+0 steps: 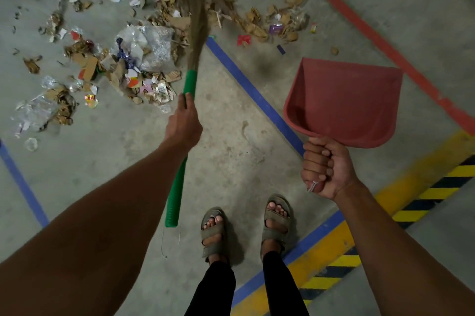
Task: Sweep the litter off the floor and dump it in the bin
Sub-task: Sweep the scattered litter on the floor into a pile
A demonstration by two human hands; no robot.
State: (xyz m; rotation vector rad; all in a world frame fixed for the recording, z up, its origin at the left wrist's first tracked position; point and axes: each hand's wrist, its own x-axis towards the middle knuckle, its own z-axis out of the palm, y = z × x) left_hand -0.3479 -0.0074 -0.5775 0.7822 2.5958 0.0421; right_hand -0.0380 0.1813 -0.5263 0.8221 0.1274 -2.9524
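Note:
My left hand (pixel 183 122) grips the green handle of a grass broom (pixel 189 84). Its brown bristles (pixel 196 22) reach forward into the litter and look blurred. My right hand (pixel 325 169) grips the handle of a red dustpan (pixel 344 102), held above the floor with its open mouth facing away from me. Litter (pixel 133 63) of torn cardboard, clear plastic and bright wrappers lies in a loose pile left of the broom. More cardboard scraps (pixel 257 19) spread to the right across the top. No bin is in view.
The concrete floor carries blue tape lines (pixel 246 81), a red line (pixel 380 40) and yellow-black hazard stripes (pixel 424 194) at the right. My sandalled feet (pixel 246 225) stand at the bottom centre. Scattered scraps (pixel 56 22) lie at the far left.

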